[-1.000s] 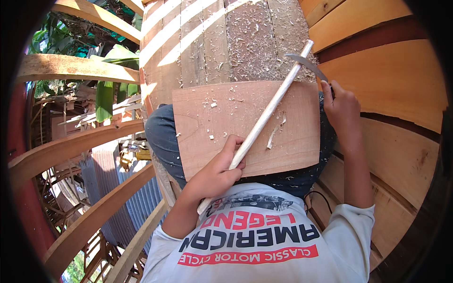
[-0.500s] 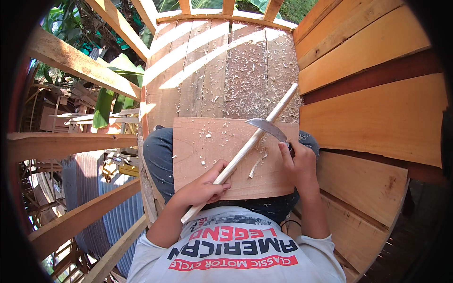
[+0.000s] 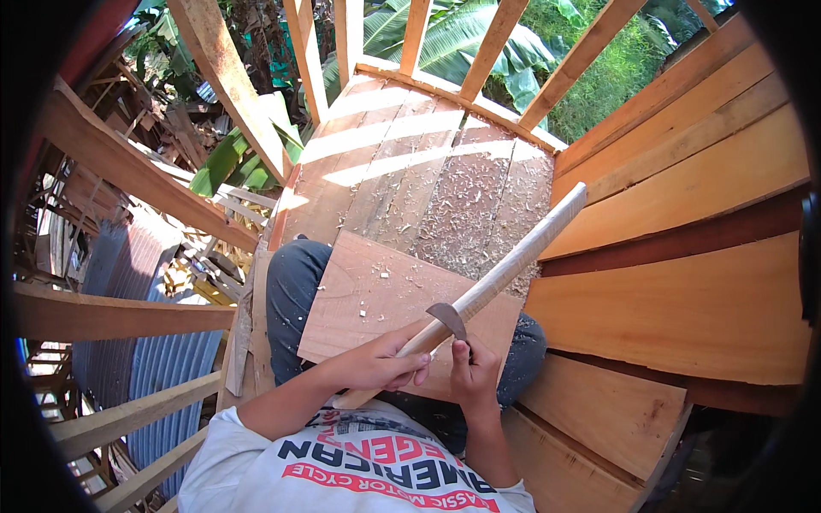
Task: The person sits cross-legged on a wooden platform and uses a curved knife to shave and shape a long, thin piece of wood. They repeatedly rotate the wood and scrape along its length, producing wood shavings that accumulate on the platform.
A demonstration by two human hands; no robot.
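A long pale wooden stick [image 3: 517, 250] slants from my lap up toward the far right. My left hand [image 3: 386, 357] is wrapped round its lower part, with the near end poking out below the wrist. In my right hand [image 3: 475, 373] is a knife with a curved blade [image 3: 448, 318]; the fist hides most of its handle. The blade lies across the stick, just beyond my left fingers. Beneath both hands, a flat wooden board [image 3: 368, 295] rests on my lap, with a few chips on it.
Wood shavings [image 3: 470, 184] litter the plank floor [image 3: 376, 162] ahead. Upright wooden rails [image 3: 231, 94] stand on the left and far sides. Overlapping plank walling [image 3: 667, 299] rises close on my right. Corrugated metal sheets [image 3: 162, 359] lie beyond the left rails.
The knife blade has come down the stick, nearer to my left hand. The stick's far end now looks raised and closer. The view has turned, so the lap board appears tilted.
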